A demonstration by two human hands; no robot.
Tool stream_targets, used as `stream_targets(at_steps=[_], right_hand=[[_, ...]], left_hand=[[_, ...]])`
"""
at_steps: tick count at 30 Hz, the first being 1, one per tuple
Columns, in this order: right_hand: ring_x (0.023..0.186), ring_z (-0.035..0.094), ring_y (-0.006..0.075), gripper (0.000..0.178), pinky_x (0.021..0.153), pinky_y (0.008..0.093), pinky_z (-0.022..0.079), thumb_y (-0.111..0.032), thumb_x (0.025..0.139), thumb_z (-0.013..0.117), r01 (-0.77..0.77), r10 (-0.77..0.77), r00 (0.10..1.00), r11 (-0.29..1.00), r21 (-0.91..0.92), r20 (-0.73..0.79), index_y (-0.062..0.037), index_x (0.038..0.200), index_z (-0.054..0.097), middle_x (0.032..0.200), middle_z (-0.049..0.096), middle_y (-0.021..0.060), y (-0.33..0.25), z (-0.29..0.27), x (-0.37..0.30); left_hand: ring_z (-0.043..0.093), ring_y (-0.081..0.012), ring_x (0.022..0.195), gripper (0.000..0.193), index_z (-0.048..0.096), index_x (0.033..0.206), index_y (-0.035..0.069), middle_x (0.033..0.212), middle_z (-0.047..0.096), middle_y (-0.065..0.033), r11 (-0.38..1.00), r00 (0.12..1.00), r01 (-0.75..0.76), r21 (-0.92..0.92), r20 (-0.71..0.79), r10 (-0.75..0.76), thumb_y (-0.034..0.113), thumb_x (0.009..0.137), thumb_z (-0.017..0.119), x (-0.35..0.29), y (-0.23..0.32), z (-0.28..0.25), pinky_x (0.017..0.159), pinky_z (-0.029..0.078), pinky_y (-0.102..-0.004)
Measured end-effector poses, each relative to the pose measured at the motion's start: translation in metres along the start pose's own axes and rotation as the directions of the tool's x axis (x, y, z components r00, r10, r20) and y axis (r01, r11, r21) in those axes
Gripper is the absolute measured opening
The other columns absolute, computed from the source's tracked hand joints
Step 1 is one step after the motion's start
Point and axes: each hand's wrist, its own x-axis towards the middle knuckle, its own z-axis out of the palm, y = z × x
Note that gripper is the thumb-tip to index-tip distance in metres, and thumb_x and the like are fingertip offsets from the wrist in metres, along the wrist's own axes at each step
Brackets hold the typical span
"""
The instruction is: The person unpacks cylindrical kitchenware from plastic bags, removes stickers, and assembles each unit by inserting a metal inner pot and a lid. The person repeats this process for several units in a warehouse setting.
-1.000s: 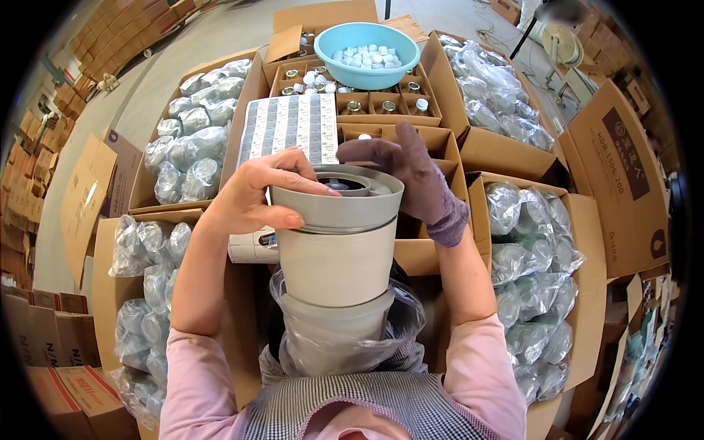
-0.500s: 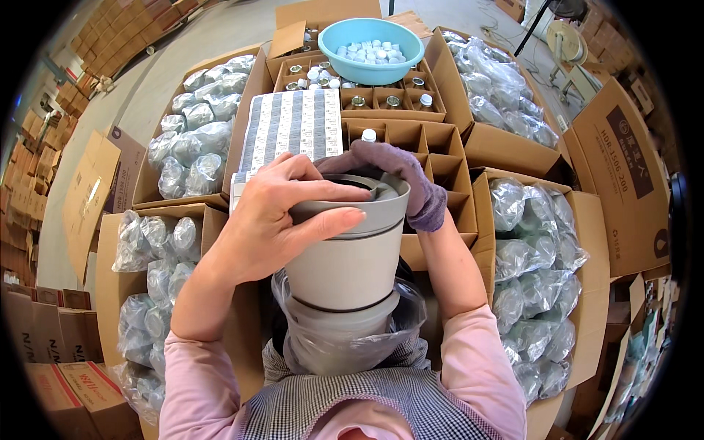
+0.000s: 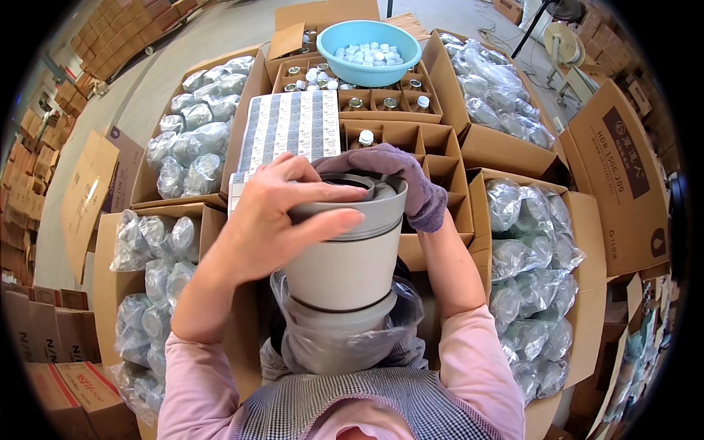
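Observation:
Upright before my chest stands a tapered beige-grey container [image 3: 341, 268] with a darker grey rim. Its lower part sits in a clear plastic bag [image 3: 323, 350]. Bare, my left hand [image 3: 282, 202] clasps the rim from the left, thumb along the outside and a finger across the dark ring [image 3: 350, 180] inside the top. From the far right side my right hand [image 3: 400, 172], in a grey-purple glove, wraps over the same rim. Its fingertips are partly hidden behind the container. A white-capped bottle [image 3: 365, 138] stands just beyond the glove, in a divided carton [image 3: 444, 172].
A sheet of printed labels [image 3: 290, 132] lies left of the divided carton. Farther back, a blue basin [image 3: 370, 77] of white caps rests on a carton of bottles [image 3: 389, 104]. Cartons of plastic-wrapped items [image 3: 192, 158] flank me on the left, and similar wrapped items [image 3: 532, 286] on the right.
The view has shifted very slightly. Both hands keep their hold on the container, and the left fingers have barely moved.

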Motion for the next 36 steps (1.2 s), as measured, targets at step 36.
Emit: stream_targets(at_steps=[36], right_hand=[[0.133, 0.046, 0.0266, 0.052, 0.113, 0.0372, 0.032, -0.037, 0.099, 0.04, -0.265, 0.383, 0.918, 0.783, 0.562, -0.101, 0.0042, 0.119, 0.064, 0.126, 0.063, 0.015, -0.028, 0.028, -0.023]], left_hand=[[0.058, -0.022, 0.088, 0.038, 0.072, 0.111, 0.007, 0.092, 0.064, -0.01, 0.927, 0.986, -0.165, -0.337, -0.075, 0.148, 0.038, 0.089, 0.065, -0.028, -0.05, 0.016, 0.082, 0.045, -0.0359]])
